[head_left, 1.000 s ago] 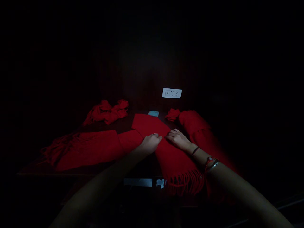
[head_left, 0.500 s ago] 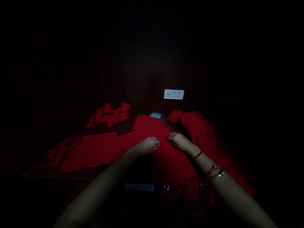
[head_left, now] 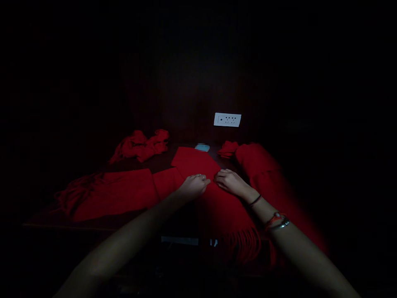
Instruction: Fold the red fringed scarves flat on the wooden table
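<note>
**Pressing a red scarf flat below the wall socket**

Both hands meet on the long red scarf [head_left: 223, 207], which runs from just below the wall socket [head_left: 227, 119] down to the near table edge, where its fringe hangs over. The left hand [head_left: 194, 186] sits curled at the scarf's side edge, below and left of the socket. The dim light hides whether its fingers pinch the cloth. The right hand [head_left: 229, 182], straight below the socket, lies palm down with loosely bent fingers and clasps nothing, likely weighting the fabric so it stays smooth. Their fingertips almost touch, probably on a crease. Far left of the socket a crumpled scarf [head_left: 141, 145] lies on the table [head_left: 155, 163], with a flattened scarf [head_left: 118, 194] lower left. A heaped scarf [head_left: 257, 161] lies lower right.
</note>
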Demonstrator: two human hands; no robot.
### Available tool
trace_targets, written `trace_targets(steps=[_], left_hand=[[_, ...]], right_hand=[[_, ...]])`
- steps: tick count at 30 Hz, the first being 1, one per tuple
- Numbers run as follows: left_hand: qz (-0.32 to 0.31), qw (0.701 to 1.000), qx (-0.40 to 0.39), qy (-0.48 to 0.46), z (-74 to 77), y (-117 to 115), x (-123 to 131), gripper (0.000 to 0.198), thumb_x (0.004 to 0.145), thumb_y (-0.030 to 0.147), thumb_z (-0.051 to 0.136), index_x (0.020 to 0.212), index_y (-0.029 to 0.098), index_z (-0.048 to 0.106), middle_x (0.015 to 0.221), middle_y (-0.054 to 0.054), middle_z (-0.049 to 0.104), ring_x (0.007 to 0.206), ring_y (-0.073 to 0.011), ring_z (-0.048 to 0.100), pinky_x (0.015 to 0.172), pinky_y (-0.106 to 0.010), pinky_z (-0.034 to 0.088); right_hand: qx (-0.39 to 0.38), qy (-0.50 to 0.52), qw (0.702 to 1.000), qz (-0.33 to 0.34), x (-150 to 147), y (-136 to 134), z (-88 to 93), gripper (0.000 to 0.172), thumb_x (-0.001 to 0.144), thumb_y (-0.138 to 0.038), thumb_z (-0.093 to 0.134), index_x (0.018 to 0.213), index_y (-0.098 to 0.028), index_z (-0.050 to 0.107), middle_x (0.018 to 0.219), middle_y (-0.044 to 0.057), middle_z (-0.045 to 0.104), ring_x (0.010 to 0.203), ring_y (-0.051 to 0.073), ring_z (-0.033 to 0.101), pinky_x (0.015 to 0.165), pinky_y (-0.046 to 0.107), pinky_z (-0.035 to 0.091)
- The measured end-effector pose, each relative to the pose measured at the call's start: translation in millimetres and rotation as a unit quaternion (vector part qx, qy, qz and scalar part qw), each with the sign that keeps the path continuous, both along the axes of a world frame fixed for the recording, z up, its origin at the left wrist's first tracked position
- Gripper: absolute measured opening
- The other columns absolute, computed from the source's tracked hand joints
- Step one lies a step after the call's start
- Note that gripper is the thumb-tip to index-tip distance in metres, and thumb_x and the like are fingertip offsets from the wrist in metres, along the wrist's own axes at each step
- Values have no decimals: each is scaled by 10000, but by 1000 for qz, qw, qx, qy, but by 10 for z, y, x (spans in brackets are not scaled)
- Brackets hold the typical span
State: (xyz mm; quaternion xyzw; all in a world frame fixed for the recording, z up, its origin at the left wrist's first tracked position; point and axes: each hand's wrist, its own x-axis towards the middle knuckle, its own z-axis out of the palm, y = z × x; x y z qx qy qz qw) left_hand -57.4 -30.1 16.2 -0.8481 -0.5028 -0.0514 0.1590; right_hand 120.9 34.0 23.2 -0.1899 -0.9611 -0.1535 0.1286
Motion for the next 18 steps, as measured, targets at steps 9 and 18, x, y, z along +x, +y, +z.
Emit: trace_targets(steps=[9,18], left_hand=[[32,999,18,27,1,-89,60,159,779,122,402,905,179,482,868,-42,535,776,-164,520,583,-235,413],[-4,1000,-19,-14,-5,-71,42,180,774,102,380,854,181,520,861,-59,507,799,-179,473,619,-248,386]], right_hand=[[-5,28,999,-24,-10,0,13,148,769,-159,413,747,-153,559,722,45,546,705,130,444,686,244,311],[-102,24,994,22,39,44,-22,165,738,-137,450,845,-161,572,824,45,555,784,123,475,727,224,349]])
